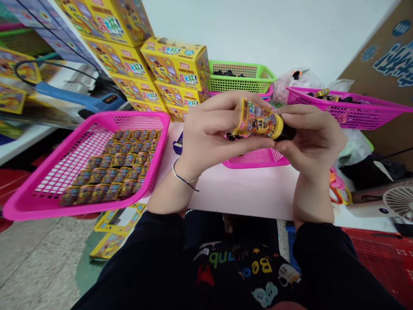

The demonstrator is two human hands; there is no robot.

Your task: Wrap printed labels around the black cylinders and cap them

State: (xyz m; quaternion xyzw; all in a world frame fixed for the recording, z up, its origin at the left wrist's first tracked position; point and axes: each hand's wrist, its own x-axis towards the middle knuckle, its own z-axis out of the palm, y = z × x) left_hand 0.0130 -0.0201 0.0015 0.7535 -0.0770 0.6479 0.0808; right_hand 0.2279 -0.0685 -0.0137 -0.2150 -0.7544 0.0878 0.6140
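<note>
While both hands are raised above the pale, smooth tabletop (245, 189), a small tapered cup (258, 122) lies sideways between them, its glossy yellow wrap crowded with cartoon print and ending in a rounded yellow rim. The left hand (206, 133) has its fingers clamped on the cup's body, thumb stretched along the underside; the right hand (314, 133) pinches the dark, smooth black end piece (286, 132) at the rim between thumb and fingers. To the left, a flared basket (22, 206) of pink perforated plastic carries close rows of short, rounded printed cups (112, 163). Crisp-edged yellow cartons (176, 64) stand stacked behind it, beside a lime-green lattice basket (241, 84) containing black pieces (227, 73). A second pink basket (351, 114) sits tilted at the right, near crumpled, translucent plastic bags (355, 146) and a ribbed white fan (400, 200) that the edge cuts off. The left hand's far fingertips are hidden behind the cup, and the right palm covers part of the black end piece, so its full shape cannot be told. Another pink basket (258, 160) is largely masked by the hands; its small dark contents are hard to make out.
</note>
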